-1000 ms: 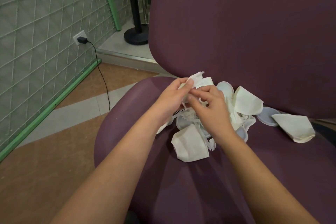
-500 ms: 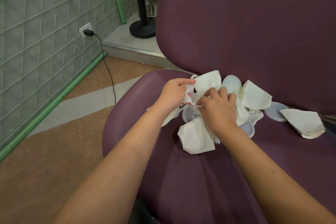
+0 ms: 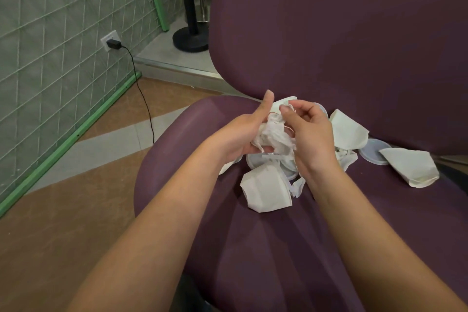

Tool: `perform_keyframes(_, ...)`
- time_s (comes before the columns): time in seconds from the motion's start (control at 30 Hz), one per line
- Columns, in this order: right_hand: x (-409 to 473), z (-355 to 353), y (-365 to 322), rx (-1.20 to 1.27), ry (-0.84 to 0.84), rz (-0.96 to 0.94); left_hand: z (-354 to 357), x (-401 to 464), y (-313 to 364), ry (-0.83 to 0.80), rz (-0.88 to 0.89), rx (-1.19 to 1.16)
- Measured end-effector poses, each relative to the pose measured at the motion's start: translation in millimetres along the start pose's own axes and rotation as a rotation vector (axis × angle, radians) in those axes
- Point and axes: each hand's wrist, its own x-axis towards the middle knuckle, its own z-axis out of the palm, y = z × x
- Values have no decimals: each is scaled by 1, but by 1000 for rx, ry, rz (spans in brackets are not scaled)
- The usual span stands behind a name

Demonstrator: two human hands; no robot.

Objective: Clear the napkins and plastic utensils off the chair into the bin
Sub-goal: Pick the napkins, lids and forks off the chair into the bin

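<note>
The left hand (image 3: 240, 132) and right hand (image 3: 307, 134) now pinch a crumpled napkin wad (image 3: 274, 135) together, lifted slightly off the chair (image 3: 253, 248) since 1 second ago; gathering has begun, no bin visible.

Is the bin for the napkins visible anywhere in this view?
No, only the purple chair, the floor and the wall show.

White napkins (image 3: 268, 191), plum chair (image 3: 329, 33)
</note>
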Motion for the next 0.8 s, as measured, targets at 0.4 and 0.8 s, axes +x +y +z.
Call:
perform_keyframes(0.4,-10,-8,7,-316,-57,-221,4,6,1,111,95,-289)
perform_keyframes(0.8,1,-13,10,-653,-47,-402,23,7,-3,-82,0,-328)
